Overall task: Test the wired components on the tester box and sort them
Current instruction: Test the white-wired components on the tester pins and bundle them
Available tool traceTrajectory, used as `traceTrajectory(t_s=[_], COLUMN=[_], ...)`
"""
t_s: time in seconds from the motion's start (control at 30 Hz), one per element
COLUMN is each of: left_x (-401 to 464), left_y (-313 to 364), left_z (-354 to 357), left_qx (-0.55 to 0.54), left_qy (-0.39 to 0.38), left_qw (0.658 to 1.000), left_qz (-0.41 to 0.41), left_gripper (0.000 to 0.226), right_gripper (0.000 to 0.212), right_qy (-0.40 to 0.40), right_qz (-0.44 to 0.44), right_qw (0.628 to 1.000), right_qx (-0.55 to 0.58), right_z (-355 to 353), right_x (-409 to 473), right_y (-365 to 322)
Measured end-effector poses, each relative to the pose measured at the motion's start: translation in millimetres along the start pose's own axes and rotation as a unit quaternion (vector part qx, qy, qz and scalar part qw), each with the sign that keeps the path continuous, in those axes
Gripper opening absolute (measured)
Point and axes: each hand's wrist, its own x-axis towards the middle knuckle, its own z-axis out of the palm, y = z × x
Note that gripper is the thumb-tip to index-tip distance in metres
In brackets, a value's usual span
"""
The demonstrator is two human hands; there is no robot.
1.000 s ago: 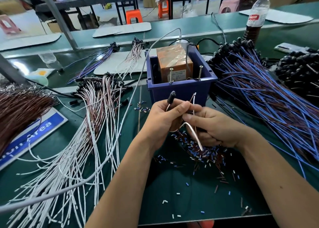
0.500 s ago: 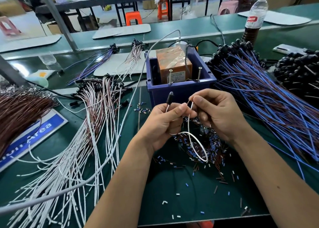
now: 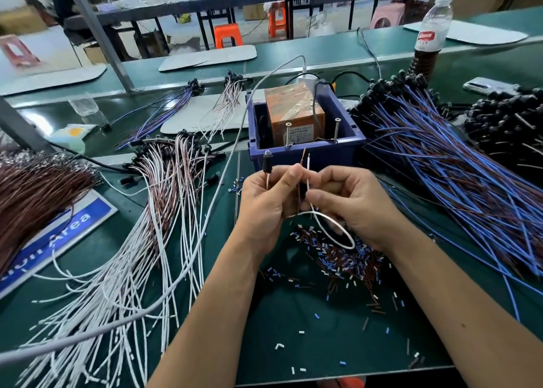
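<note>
Wired component: a black-capped part with a white lead and a brown lead, held up just in front of the tester box, above the green bench.
Left hand: the left hand pinches the lead just under the black cap, cap upright, so the part stays steady while the free ends are handled.
Right hand: the right hand pinches the white lead between thumb and forefinger; the slack hangs in a loop below both hands.
Bare tips: both stripped ends point up, apart from each other and just short of the two screws standing on the box's front edge; judged, this lines them up one tip to each screw contact.
Sorting piles: white-and-brown leads lie to the left, blue ones to the right, near enough to drop a tested part either way.
Hard to tell: the left fingers' hold on the brown lead is hidden behind the hand; the label on the orange unit is unreadable; the sign at left is cut off.
</note>
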Motion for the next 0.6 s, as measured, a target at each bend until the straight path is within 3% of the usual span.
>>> traceTrajectory(t_s=[0.1, 0.2, 0.33, 0.47, 0.6], left_x=[0.4, 1.4, 3.2, 4.9, 7.5], left_y=[0.1, 1.6, -3.0, -2.0, 1.6], left_z=[1.9, 1.1, 0.1, -1.1, -2.6], left_qx=[0.001, 0.047, 0.240, 0.310, 0.323], left_qy=[0.015, 0.052, 0.141, 0.233, 0.242], left_qw=[1.000, 0.992, 0.940, 0.889, 0.878], left_qz=[0.015, 0.109, 0.200, 0.242, 0.256], left_gripper=[0.022, 0.017, 0.014, 0.014, 0.012], right_gripper=[0.013, 0.007, 0.012, 0.016, 0.022], right_qy=[0.037, 0.090, 0.163, 0.216, 0.242], right_qz=[-0.021, -0.076, -0.113, -0.101, -0.099], right_qw=[0.999, 0.993, 0.980, 0.971, 0.965], right_qx=[0.006, -0.003, -0.007, -0.002, 0.021], right_z=[3.1, 1.6, -2.5, -4.0, -6.2], right_x=[0.0, 0.7, 1.7, 3.7, 5.1], right_y=[0.4, -2.2, -2.8, -2.4, -1.9])
